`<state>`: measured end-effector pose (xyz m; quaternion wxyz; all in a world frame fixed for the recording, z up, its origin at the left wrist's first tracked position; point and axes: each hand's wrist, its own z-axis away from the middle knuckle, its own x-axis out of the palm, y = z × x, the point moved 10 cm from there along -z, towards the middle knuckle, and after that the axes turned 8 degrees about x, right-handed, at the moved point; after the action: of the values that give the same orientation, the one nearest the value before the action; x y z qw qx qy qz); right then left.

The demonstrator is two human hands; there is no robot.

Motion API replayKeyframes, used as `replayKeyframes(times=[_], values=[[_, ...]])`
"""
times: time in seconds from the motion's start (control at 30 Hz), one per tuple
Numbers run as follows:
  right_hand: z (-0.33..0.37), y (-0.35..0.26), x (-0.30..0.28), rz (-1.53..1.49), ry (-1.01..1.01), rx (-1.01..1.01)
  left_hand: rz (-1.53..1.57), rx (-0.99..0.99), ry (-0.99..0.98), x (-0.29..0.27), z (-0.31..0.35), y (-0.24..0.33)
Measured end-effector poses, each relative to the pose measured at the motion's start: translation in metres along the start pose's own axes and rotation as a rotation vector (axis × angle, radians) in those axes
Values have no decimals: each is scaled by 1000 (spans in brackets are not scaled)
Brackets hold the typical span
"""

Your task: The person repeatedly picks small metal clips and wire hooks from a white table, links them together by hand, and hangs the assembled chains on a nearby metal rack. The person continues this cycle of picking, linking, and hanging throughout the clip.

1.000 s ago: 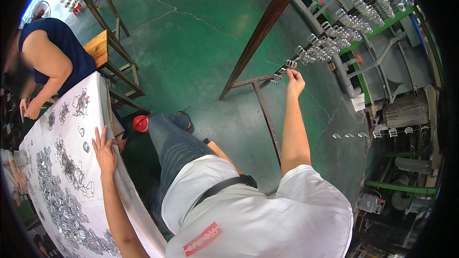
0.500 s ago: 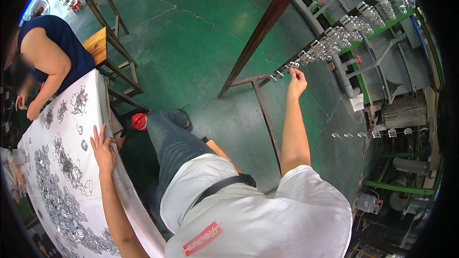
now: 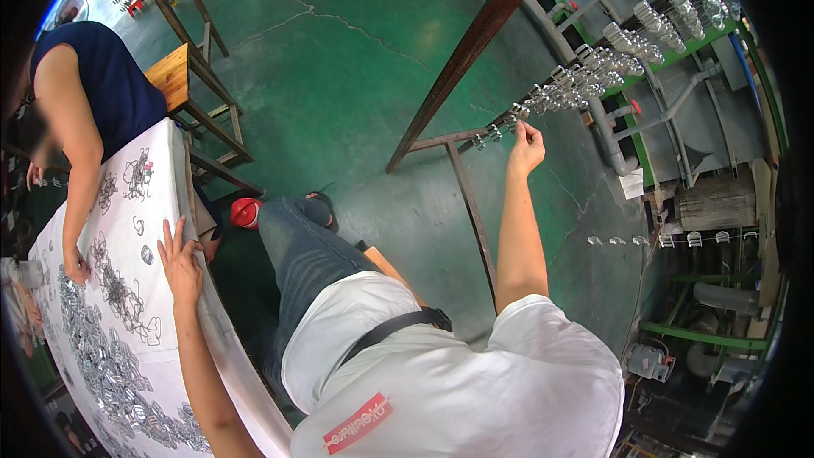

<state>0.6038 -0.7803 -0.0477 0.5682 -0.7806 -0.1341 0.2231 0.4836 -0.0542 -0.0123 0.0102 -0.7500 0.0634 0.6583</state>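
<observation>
My right hand is raised on an outstretched arm. Its thumb and fingers pinch at a string of shiny metal buckles beside a dark metal frame, and the fingertips partly cover the piece held. On the left, my left hand lies flat on the white-covered table, fingers spread, holding nothing. Close to its fingertips is a single buckle. Tangled dark wire hooks and a large heap of loose silver buckles spread over the table beyond.
A co-worker in dark blue bends over the table's far end, one hand at the buckle heap. A rusty post rises ahead of me. Further strings of buckles hang at upper right. A wooden stool and red container stand nearby.
The co-worker's hand has come nearer, from the table's far edge to the buckle heap. The buckles by my right hand have shifted slightly. My left hand stays on the table.
</observation>
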Motion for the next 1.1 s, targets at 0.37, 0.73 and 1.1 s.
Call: replayKeyframes(times=[0.37, 0.73, 1.1], values=[[53, -59, -21, 113, -77, -153, 64, -20, -12, 11, 3, -5], [150, -196, 101, -590, -821, 10, 322, -509, 564, -72, 137, -46], [348, -321, 220, -675, -1384, -44, -310, -1328, 348, -83, 351, -207]])
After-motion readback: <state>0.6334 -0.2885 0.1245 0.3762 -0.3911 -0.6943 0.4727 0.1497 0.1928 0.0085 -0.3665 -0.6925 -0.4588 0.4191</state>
